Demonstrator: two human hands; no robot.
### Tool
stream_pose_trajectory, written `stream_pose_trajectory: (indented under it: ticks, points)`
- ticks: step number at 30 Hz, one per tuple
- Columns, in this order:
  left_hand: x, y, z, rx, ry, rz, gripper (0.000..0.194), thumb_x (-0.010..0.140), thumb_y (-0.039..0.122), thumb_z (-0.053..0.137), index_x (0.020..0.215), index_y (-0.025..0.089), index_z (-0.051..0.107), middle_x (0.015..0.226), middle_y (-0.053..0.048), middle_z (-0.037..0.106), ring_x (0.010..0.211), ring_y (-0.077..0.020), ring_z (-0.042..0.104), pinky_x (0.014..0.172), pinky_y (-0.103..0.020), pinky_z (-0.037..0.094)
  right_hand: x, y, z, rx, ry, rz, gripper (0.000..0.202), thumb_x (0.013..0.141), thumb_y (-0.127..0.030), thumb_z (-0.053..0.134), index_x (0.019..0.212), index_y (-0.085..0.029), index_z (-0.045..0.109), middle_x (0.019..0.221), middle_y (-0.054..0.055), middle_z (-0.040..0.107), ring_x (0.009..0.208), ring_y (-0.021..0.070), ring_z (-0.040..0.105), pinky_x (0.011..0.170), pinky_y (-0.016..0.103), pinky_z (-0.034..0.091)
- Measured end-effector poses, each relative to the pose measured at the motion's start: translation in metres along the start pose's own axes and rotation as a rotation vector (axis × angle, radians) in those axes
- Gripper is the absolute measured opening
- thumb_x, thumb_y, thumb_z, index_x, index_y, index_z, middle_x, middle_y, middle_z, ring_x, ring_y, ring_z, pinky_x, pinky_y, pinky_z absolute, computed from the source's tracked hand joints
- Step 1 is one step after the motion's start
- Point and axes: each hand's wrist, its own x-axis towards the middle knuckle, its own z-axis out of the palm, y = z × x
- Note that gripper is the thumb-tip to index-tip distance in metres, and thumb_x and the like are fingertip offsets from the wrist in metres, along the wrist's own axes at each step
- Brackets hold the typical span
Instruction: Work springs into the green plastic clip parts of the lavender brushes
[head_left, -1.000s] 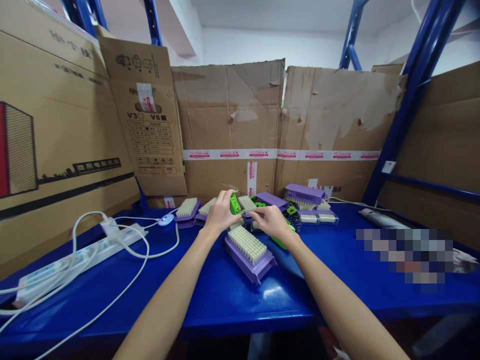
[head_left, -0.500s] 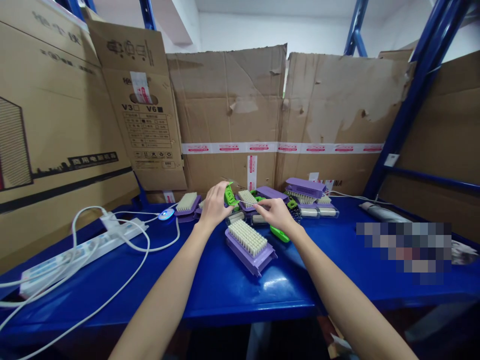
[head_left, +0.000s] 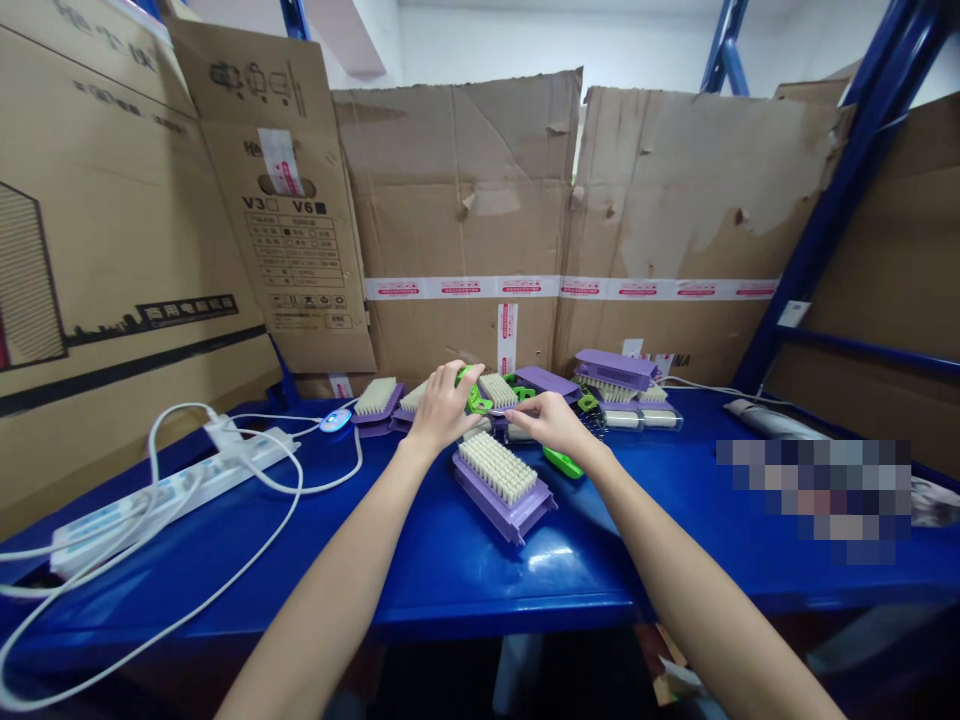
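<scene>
My left hand point(head_left: 442, 405) is closed on a green plastic part point(head_left: 477, 402), whose lower piece shows beside the fingers. My right hand point(head_left: 549, 422) pinches a thin metal piece point(head_left: 501, 411) whose far end reaches the green part. Just below both hands, a purple brush block point(head_left: 504, 488) lies with its pale bristles up. A bright green piece point(head_left: 562, 462) rests on the table beside my right hand. Behind the hands are more purple brush blocks point(head_left: 616, 370) and clear-cased white rollers point(head_left: 641, 419).
On the left of the blue table point(head_left: 300, 570) lie a white power strip point(head_left: 172, 500) with looping cables and a small blue-lit disc point(head_left: 335, 420). Cardboard sheets point(head_left: 465, 220) stand along the back. A silvery wrapped item point(head_left: 772, 420) lies at the right.
My left hand has turned, so its fingers now cover more of the green part, which has tilted. The right hand still holds the thin piece against it. The view has shifted slightly.
</scene>
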Motion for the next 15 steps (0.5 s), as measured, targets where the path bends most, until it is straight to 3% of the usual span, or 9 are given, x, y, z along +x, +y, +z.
stream_pose_trajectory:
  ticks: [7,15]
  points:
    - [0.001,-0.002,-0.002,-0.100,0.106,-0.110,0.068,0.065,0.017,0.068,0.126,0.022,0.039,0.119,-0.010,0.041,0.114,-0.0282,0.047,0.095,-0.042,0.044,0.002,-0.004,0.011,0.153,0.052,0.015,0.047,0.083,-0.048,0.048,0.055,-0.012,0.061,0.047,-0.003,0.033,0.049,0.0073,0.028,0.048,0.024,0.020]
    - [0.002,-0.004,-0.005,-0.110,0.214,-0.303,0.072,0.063,0.030,0.075,0.121,0.019,0.036,0.114,-0.010,0.048,0.109,-0.0291,0.051,0.091,-0.043,0.047,0.000,-0.011,0.014,0.274,0.075,0.028,0.045,0.082,-0.048,0.049,0.069,-0.010,0.070,0.049,-0.003,0.037,0.050,0.0080,0.030,0.048,0.023,0.022]
